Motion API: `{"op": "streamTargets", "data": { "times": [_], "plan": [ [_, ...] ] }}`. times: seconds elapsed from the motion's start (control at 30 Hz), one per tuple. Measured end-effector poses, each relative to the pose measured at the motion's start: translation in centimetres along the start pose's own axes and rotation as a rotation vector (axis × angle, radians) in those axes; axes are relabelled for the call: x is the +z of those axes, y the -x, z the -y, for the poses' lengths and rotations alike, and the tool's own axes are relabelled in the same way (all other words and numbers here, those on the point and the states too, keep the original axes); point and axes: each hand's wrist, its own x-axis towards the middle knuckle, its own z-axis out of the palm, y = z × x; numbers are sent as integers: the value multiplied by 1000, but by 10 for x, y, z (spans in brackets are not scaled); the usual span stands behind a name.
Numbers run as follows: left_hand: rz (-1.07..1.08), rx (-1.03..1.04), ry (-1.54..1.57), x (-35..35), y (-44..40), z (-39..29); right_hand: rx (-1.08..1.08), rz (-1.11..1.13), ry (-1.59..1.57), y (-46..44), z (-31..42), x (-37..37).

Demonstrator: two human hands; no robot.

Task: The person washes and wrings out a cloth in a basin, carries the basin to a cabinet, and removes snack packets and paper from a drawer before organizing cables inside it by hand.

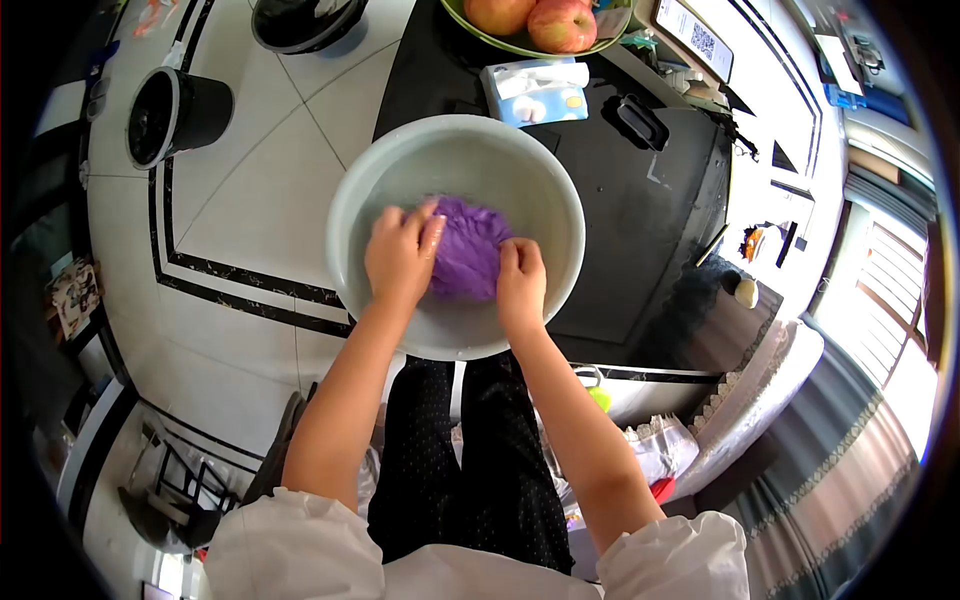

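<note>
A crumpled purple cloth (468,250) lies wet-looking inside a large pale grey-green basin (350,205). My left hand (402,250) is at the cloth's left edge, its fingers bent over the fabric and slightly blurred. On the opposite edge, my right hand (521,280) pinches the fabric between thumb and curled fingers. Both hands are inside the basin's rim, and the cloth stretches between them. What lies under the cloth is hidden.
The basin overhangs a black table (640,240). Behind it are a tissue pack (537,95) and a green fruit bowl (600,42) holding apples. A black lidded handle piece (637,122) lies to the right. Dark bins (200,110) stand on the tiled floor.
</note>
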Motion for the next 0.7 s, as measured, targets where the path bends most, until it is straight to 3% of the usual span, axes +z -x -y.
{"op": "streamTargets", "data": {
  "times": [0.07, 0.13, 0.17, 0.27, 0.6, 0.7],
  "plan": [
    [-120, 35, -182, 8, -1, 7, -172, -65, 112, -3, -6, 2],
    [5, 202, -254, 23, 4, 8, -326, -9, 530, -3, -7, 16],
    [59, 207, -306, 28, 4, 10, -278, 22, 582, -5, -7, 25],
    [105, 162, -361, 41, -2, 16, -497, -84, 808, -16, -21, 41],
    [12, 178, -276, 35, -19, 11, -371, 65, 1059, -27, -17, 39],
    [-38, 146, -99, 21, -14, 3, -272, 83, 955, -14, 4, 34]
  ]
}}
